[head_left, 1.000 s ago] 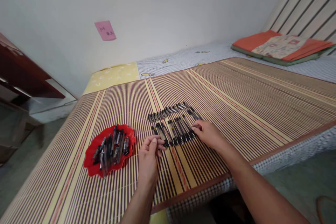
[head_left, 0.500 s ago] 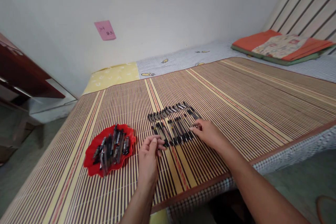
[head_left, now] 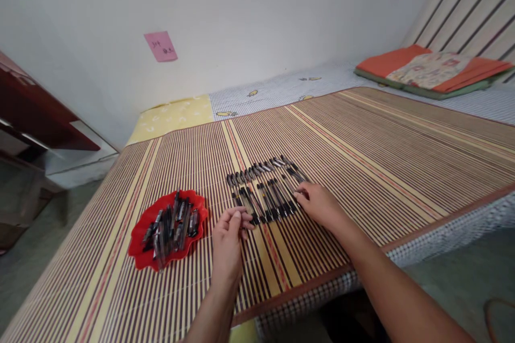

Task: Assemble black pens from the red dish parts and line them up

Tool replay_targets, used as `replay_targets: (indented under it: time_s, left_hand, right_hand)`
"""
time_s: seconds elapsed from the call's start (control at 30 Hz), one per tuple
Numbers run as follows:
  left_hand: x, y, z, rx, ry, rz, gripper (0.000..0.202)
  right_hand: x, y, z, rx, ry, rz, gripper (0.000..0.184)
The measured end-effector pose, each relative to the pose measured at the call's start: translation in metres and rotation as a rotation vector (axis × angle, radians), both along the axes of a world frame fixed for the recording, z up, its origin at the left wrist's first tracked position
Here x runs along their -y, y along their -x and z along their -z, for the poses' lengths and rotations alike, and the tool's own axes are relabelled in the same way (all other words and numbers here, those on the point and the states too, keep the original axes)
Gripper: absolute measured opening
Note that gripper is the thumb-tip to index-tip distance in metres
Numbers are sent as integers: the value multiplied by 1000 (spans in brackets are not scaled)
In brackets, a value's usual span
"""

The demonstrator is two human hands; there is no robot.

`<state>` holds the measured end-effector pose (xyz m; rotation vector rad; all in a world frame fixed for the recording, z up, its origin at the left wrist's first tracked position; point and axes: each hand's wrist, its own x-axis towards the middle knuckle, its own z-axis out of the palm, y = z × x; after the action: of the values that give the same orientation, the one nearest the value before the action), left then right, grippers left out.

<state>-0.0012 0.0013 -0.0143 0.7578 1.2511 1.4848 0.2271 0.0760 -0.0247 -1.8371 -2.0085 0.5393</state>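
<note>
A row of several black pens (head_left: 265, 187) lies side by side on the striped bamboo mat (head_left: 362, 155). My right hand (head_left: 319, 204) rests at the row's right end, its fingertips curled against the outermost pens. At the row's near left corner sits my left hand (head_left: 227, 241), fingers loosely curled with the tips touching the mat; nothing shows in it. A red scalloped dish (head_left: 168, 229) with several more black pens stands to the left of my left hand.
The mat covers a bed with a checked sheet (head_left: 281, 88). A folded orange and patterned cloth (head_left: 434, 71) lies at the far right. A dark wooden cabinet (head_left: 32, 112) stands at the left, and a pink note (head_left: 161, 46) is on the wall.
My right hand's fingertips have shifted slightly along the right end of the pen row. My left hand has stayed where it was.
</note>
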Motion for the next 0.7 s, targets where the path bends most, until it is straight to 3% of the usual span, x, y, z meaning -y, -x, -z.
replay_targets:
  time_s: [0.47,0.6,0.7]
  left_hand:
    - [0,1,2,1,-17,-12,27]
    - [0,1,3,0,-25,-20,26]
    - [-1,1,3,7,-23,-16,26]
  right_hand:
    - [-3,-8,1,-19,-67,51,16]
    - [-5,-18,1,97,-187,157,10]
    - [-6,-20,3,209,-153,178,7]
